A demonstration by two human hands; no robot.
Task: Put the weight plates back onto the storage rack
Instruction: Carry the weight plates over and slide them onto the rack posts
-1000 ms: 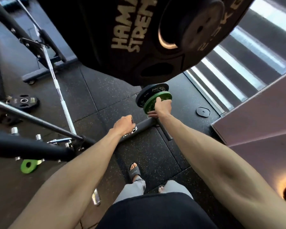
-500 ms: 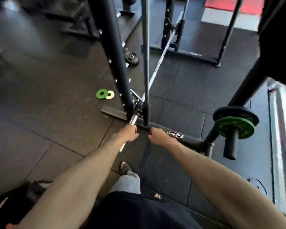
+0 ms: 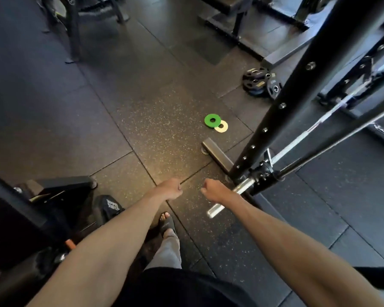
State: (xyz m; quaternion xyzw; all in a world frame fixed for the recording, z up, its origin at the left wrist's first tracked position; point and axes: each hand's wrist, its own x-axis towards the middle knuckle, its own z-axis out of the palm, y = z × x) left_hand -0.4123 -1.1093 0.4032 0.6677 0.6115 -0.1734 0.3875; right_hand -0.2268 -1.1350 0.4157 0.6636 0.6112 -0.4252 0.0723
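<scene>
the floor [image 3: 142, 111] was dark rubber tiling flecked with pale specks, with thin seams between the tiles. a chrome barbell sleeve [image 3: 220, 206] sat low at the right, its end just above the floor, and the thin shaft [image 3: 319, 122] ran up and away to the right. at the lower left stood a black machine base [image 3: 62, 182] with a round foot. just beside it lay a black item with white print [image 3: 112, 208], perhaps a shoe. more dark equipment frames [image 3: 237, 21] stood at the top.
</scene>
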